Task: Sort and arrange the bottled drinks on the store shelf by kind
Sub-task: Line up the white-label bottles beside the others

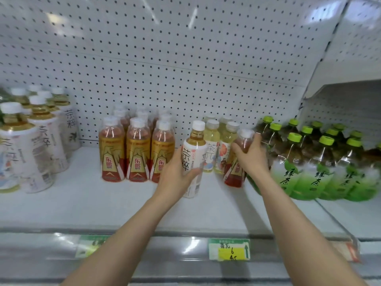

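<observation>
My left hand (175, 174) grips a white-labelled tea bottle (194, 149) with a white cap, held upright just in front of the shelf's middle. My right hand (250, 155) is closed around the neck of a gold-and-red energy drink bottle (234, 172), which stands tilted beside the green tea bottles. A group of matching gold-and-red bottles (138, 153) stands to the left of my hands. More white-labelled tea bottles (39, 141) crowd the far left. Pale yellow tea bottles (214, 141) stand behind my hands.
Large green-capped green tea bottles (321, 162) fill the right side. The white shelf board (82, 199) has a price-tag rail along its front with a green and yellow tag (228, 249). A perforated white back panel (165, 58) rises behind the bottles.
</observation>
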`<state>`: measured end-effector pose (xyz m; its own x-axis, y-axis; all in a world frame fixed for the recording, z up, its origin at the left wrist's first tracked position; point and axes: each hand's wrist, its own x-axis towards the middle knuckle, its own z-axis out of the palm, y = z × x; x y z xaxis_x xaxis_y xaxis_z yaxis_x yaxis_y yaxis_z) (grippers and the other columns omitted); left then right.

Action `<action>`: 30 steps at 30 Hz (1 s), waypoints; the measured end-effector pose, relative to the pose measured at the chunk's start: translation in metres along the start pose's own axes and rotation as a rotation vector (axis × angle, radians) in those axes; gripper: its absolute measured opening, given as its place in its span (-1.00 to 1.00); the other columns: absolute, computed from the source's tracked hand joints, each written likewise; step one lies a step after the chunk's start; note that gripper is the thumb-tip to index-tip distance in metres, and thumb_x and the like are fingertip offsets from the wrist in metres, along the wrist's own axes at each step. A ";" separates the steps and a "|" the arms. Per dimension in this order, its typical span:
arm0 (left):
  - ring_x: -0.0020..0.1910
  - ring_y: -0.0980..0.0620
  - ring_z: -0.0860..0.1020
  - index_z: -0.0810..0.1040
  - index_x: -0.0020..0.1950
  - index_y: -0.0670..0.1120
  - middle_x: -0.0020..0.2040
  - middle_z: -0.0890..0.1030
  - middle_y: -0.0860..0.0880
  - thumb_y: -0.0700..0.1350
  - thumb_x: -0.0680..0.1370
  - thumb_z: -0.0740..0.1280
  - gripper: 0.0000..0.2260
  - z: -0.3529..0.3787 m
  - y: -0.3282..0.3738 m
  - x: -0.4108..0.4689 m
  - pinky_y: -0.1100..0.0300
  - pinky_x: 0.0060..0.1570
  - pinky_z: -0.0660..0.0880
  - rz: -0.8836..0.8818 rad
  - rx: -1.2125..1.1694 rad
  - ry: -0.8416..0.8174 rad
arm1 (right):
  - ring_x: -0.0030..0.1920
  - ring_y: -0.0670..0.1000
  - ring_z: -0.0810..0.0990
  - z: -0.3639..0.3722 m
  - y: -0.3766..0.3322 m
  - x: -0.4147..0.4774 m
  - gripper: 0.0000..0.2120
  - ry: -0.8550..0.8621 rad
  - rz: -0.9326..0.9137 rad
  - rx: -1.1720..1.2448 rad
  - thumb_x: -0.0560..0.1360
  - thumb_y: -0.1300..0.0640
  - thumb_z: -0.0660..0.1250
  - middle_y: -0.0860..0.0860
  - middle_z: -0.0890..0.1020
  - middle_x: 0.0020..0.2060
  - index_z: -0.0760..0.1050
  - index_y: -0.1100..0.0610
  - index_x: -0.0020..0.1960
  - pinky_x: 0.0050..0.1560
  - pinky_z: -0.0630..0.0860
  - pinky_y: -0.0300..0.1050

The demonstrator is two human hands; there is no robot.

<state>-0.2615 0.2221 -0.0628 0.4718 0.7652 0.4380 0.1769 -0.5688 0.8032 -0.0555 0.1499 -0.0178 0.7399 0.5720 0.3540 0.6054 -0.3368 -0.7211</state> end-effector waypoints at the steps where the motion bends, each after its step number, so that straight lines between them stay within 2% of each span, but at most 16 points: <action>1: 0.21 0.04 0.53 0.31 0.45 0.05 0.26 0.56 0.06 -0.01 0.47 0.47 -0.40 0.003 0.001 0.000 0.10 0.12 0.48 -0.021 -0.003 0.022 | 0.26 0.25 0.49 0.000 0.003 -0.001 -0.36 0.005 -0.019 -0.010 0.52 -0.12 0.34 0.17 0.49 0.29 0.17 0.11 0.45 0.24 0.44 0.15; 4: 0.22 0.08 0.52 0.31 0.46 0.05 0.28 0.56 0.09 0.00 0.44 0.49 -0.37 0.006 0.001 -0.005 0.09 0.14 0.49 -0.054 0.005 0.067 | 0.28 0.21 0.49 -0.001 0.006 -0.010 -0.31 -0.025 -0.089 0.005 0.50 -0.21 0.33 0.13 0.45 0.35 0.15 0.08 0.47 0.24 0.43 0.11; 7: 0.21 0.14 0.54 0.35 0.41 0.11 0.23 0.57 0.17 -0.02 0.42 0.51 -0.39 0.000 0.005 -0.020 0.05 0.19 0.51 -0.063 -0.031 0.121 | 0.20 0.13 0.53 0.002 0.003 -0.026 -0.37 -0.054 -0.187 0.043 0.48 -0.21 0.35 0.05 0.51 0.26 0.24 0.06 0.40 0.10 0.43 -0.04; 11: 0.11 0.31 0.55 0.40 0.33 0.21 0.11 0.59 0.28 -0.03 0.40 0.52 -0.44 -0.022 0.007 -0.049 0.24 0.10 0.52 -0.086 -0.092 0.182 | 0.13 0.05 0.59 0.013 -0.012 -0.049 -0.45 -0.079 -0.275 0.128 0.42 -0.26 0.37 -0.05 0.59 0.16 0.30 -0.07 0.30 0.15 0.53 0.10; 13: 0.04 0.42 0.52 0.39 0.35 0.19 0.09 0.56 0.32 0.01 0.39 0.51 -0.43 -0.041 0.004 -0.060 0.39 0.01 0.46 -0.114 -0.088 0.215 | 0.18 0.07 0.58 0.023 -0.025 -0.061 -0.33 -0.093 -0.292 0.131 0.37 -0.34 0.34 -0.05 0.59 0.22 0.27 -0.07 0.37 0.18 0.52 0.14; 15: 0.01 0.43 0.48 0.38 0.36 0.17 0.08 0.53 0.31 0.02 0.40 0.50 -0.43 -0.065 -0.001 -0.069 0.46 -0.04 0.42 -0.151 -0.056 0.263 | 0.20 0.08 0.57 0.034 -0.040 -0.074 -0.27 -0.115 -0.306 0.128 0.37 -0.35 0.34 -0.05 0.56 0.24 0.24 -0.06 0.42 0.19 0.51 0.14; 19: 0.05 0.19 0.55 0.42 0.37 0.07 0.16 0.60 0.10 0.01 0.40 0.52 -0.42 -0.120 -0.016 -0.081 0.16 0.11 0.54 -0.194 0.012 0.373 | 0.16 0.04 0.56 0.061 -0.077 -0.098 -0.31 -0.166 -0.341 0.137 0.40 -0.30 0.39 -0.06 0.58 0.19 0.29 -0.02 0.40 0.15 0.50 0.06; 22: 0.07 0.12 0.55 0.41 0.37 0.06 0.17 0.60 0.05 -0.04 0.41 0.53 -0.43 -0.156 -0.027 -0.085 0.12 0.12 0.54 -0.217 0.027 0.422 | 0.18 0.04 0.53 0.083 -0.106 -0.114 -0.37 -0.171 -0.391 0.131 0.40 -0.26 0.40 -0.04 0.56 0.19 0.33 0.00 0.35 0.12 0.48 0.02; 26: 0.10 0.10 0.56 0.42 0.35 0.09 0.16 0.61 0.06 -0.03 0.41 0.53 -0.45 -0.193 -0.043 -0.090 -0.02 0.17 0.54 -0.215 0.031 0.444 | 0.32 0.06 0.44 0.118 -0.148 -0.137 -0.25 -0.168 -0.423 0.102 0.39 -0.31 0.36 0.02 0.44 0.35 0.27 0.03 0.44 0.23 0.47 0.11; 30: 0.13 0.10 0.56 0.40 0.40 0.07 0.19 0.60 0.06 0.00 0.40 0.53 -0.39 -0.225 -0.056 -0.096 0.00 0.17 0.54 -0.215 0.035 0.426 | 0.31 0.15 0.47 0.148 -0.181 -0.151 -0.22 -0.137 -0.425 0.046 0.44 -0.30 0.34 0.06 0.33 0.45 0.19 0.04 0.50 0.20 0.47 0.06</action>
<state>-0.5110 0.2478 -0.0589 0.0263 0.9179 0.3960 0.2644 -0.3884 0.8828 -0.3200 0.2345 -0.0290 0.3802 0.7475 0.5447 0.8315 -0.0184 -0.5552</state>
